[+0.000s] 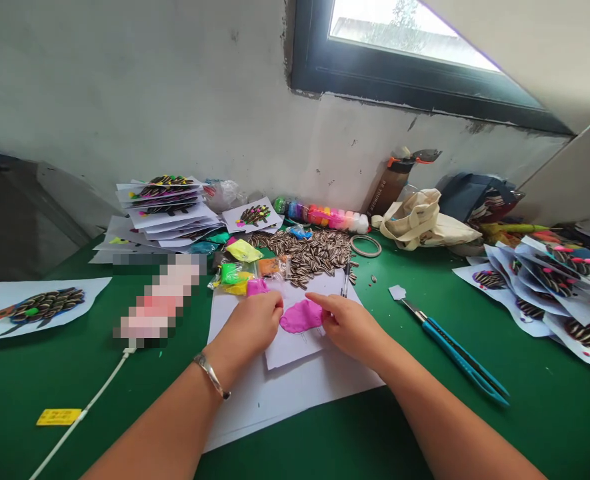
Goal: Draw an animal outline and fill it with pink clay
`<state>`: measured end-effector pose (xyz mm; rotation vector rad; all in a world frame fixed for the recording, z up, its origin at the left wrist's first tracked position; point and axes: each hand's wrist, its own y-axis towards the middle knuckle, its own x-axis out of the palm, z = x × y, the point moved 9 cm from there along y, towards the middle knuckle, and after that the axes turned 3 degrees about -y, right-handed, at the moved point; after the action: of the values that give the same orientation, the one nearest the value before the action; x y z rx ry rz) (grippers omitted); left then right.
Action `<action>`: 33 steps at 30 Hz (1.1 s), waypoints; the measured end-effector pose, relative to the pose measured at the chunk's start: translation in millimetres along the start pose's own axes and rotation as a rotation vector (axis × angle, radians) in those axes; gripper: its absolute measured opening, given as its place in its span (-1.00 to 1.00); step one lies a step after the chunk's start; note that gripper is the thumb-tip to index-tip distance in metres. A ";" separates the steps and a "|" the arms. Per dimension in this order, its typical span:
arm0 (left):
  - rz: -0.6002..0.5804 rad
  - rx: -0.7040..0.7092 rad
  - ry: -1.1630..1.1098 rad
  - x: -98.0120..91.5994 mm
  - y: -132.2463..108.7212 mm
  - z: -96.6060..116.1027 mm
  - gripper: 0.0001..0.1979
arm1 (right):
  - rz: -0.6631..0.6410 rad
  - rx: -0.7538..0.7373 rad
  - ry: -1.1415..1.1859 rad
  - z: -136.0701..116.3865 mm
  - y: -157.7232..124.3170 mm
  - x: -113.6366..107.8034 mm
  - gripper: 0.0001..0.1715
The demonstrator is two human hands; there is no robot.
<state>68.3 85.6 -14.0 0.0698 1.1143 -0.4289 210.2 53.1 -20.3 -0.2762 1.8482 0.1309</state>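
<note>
A flat oval of magenta modelling clay (302,317) lies on a small white sheet (287,353), with a few drawn lines showing just below it. At the clay's left edge is my left hand (257,320), its fingers curled closed; whatever they may pinch is hidden. My right hand (347,323) rests at the right edge of the clay, index finger stretched out above it and the other fingers bent beneath. Behind my left hand sits a packet of magenta clay (257,287). Larger white paper (295,393) lies under the small sheet.
Striped sunflower seeds (315,252) are heaped behind the paper, near a pen (346,280) and a tape roll (365,246). A blue utility knife (462,357) lies right. Stacks of seed pictures (169,217) stand on both sides. A white cable (107,383) crosses the left.
</note>
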 end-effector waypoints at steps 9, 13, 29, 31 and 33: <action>-0.012 -0.014 0.012 1.8 0.4 -1.4 -0.82 | -0.001 0.001 -0.040 -2.4 1.2 -1.1 -0.41; -0.012 -0.017 0.005 1.3 -0.1 -1.1 -0.81 | -0.004 0.003 -0.095 -1.5 1.3 1.1 -0.45; -0.009 -0.021 0.002 -0.1 0.0 -1.0 -0.83 | -0.046 0.020 -0.085 1.2 4.1 4.4 -0.48; -0.008 -0.015 0.001 0.2 0.4 -0.8 -0.82 | -0.031 0.032 -0.027 2.5 4.7 2.9 -0.40; -0.010 -0.011 0.000 0.1 0.6 -0.2 -0.81 | -0.016 0.040 -0.007 3.2 5.0 1.6 -0.35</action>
<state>68.4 86.2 -14.3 0.0545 1.1170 -0.4313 211.5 58.4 -23.0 -0.2623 1.8389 0.0834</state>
